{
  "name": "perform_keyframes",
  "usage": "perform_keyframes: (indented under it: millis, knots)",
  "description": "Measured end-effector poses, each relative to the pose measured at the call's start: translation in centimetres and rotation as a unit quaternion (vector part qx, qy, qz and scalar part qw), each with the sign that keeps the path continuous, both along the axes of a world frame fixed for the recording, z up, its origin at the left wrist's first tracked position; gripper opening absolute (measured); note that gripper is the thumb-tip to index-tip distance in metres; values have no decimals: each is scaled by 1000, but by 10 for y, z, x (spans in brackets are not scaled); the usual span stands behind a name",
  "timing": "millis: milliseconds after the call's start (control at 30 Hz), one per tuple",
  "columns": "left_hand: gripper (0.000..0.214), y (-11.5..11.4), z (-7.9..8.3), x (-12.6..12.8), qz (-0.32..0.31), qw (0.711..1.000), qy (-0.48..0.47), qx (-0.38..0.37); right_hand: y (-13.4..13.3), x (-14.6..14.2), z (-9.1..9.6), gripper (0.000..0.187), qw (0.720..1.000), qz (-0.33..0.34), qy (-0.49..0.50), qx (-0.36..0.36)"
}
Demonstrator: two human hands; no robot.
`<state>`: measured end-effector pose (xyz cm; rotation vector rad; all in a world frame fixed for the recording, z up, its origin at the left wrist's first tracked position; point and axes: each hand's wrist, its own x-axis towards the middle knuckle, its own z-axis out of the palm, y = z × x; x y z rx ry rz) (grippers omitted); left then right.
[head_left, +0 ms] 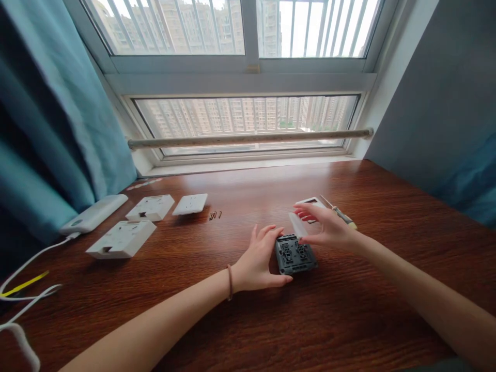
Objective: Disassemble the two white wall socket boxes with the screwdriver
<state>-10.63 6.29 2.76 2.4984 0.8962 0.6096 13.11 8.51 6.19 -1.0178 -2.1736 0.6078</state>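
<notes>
A dark grey switch module lies face up on the brown wooden table. My left hand rests against its left side, thumb along the near edge and fingers curled at the far corner, holding it in place. Just above the module's far right corner, my right hand pinches a small white rocker cover between thumb and fingers. Behind my right hand lie a white frame plate and a screwdriver.
At the left of the table lie two white back boxes, a white faceplate, a white power bank with cables, and several small screws. A teal curtain hangs left; the window sill runs behind.
</notes>
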Motion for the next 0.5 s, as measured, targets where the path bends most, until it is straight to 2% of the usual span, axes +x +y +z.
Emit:
perform_keyframes:
  millis: [67,167,300,400,500]
  knots:
    - [90,0,1,0,0,1000,-7,-2,-19,-12,-9,74,999,36,10,-1]
    - [84,-1,2,-1,9,1000,-17,-4,-35,-23,-22,73,999,44,14,1]
    - [66,-2,1,-1,48,997,-59,-9,-39,-28,-29,77,1000,23,6,19]
    - [49,-1,-1,-1,70,992,-105,-18,-39,-29,-30,82,999,31,-17,24]
    - [43,1,-3,-1,83,988,-124,-40,-40,-30,-31,80,998,29,-34,39]
